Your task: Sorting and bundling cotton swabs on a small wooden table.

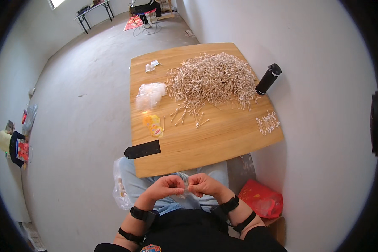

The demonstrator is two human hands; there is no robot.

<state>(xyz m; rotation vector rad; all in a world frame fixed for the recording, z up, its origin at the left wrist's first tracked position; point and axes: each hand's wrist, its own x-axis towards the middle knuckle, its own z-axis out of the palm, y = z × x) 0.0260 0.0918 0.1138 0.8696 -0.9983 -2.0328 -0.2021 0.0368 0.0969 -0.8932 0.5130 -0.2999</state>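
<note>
Over my lap, just off the table's near edge, my left hand (166, 187) and my right hand (206, 185) are closed close together. Both pinch a small clear plastic bag (186, 191), mostly hidden by the fingers. On the wooden table (210, 147), a large heap of cotton swabs (214, 80) spreads across the far middle. A smaller group of white-tipped swabs (268, 122) lies near the right edge. Left of the heap are a stack of clear plastic bags (150, 95), yellow paper cards (156, 128) and a flat black tag-shaped piece (143, 149).
A black bottle (269, 79) stands at the table's right edge, beside the white wall (319, 113). Small white packets (150, 67) lie at the far left. A red bag (260, 199) sits low on my right; a clear bag (119, 187) hangs left. Two other people are farther off.
</note>
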